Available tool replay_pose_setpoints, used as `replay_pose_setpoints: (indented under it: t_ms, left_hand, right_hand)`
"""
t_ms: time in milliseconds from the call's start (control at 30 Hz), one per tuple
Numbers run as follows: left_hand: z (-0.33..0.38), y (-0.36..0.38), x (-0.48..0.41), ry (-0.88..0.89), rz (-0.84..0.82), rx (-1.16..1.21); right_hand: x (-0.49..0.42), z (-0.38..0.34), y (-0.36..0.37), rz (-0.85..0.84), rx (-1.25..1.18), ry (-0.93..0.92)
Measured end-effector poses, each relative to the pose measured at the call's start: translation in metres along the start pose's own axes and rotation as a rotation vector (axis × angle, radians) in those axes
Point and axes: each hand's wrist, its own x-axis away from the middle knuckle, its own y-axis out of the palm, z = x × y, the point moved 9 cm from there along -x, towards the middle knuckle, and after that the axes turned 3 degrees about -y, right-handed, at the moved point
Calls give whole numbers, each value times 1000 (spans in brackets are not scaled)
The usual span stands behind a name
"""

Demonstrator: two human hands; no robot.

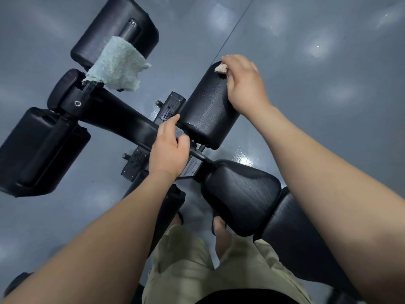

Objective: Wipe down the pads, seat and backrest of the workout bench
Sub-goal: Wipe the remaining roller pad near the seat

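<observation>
The right grip (243,84) is curled closed around a small crumpled beige cloth (221,68), pinching it so that only a tuft shows past the fingertips. It presses the cloth onto the far end of a black padded vinyl roller pad (208,110), and the palm lies along the pad's edge. Holding it this way puts hand weight behind the cloth. The speckled sheen on the pad directly under this grip suggests the surface is wet and being wiped.

The left grip (168,148) sits nearer the body and to the left of the right one. It is wrapped around the black steel frame bar (122,121) just beside the pad, most likely to brace the bench against the rubbing.

Below both grips, toward the person, lie the black tapered vinyl seat (241,194) and then the black backrest (302,242). I cannot tell whether either has been wiped.

Far to the left of the left grip, a pale green terry towel (116,66) hangs over the frame. It looks parked within reach, perhaps for drying. Around it sit two large black block pads (39,150).
</observation>
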Motion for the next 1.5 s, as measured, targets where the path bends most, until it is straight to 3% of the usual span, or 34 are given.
replay_pose_setpoints:
  t_ms: [333,567,900,1500]
  left_hand:
    - [0,0,0,-23,3,-28]
    - [-1,-1,-2,-13,13,-22]
    - [-2,0,-2,-14,7,-1]
    - [-1,0,-1,11,13,3]
  right_hand:
    - [32,26,-11,71,-186,38]
    - [27,30,-6,76,-165,125]
    - [40,-11,13,45,-49,-113]
    - [111,-53,40,-4,-108,-254]
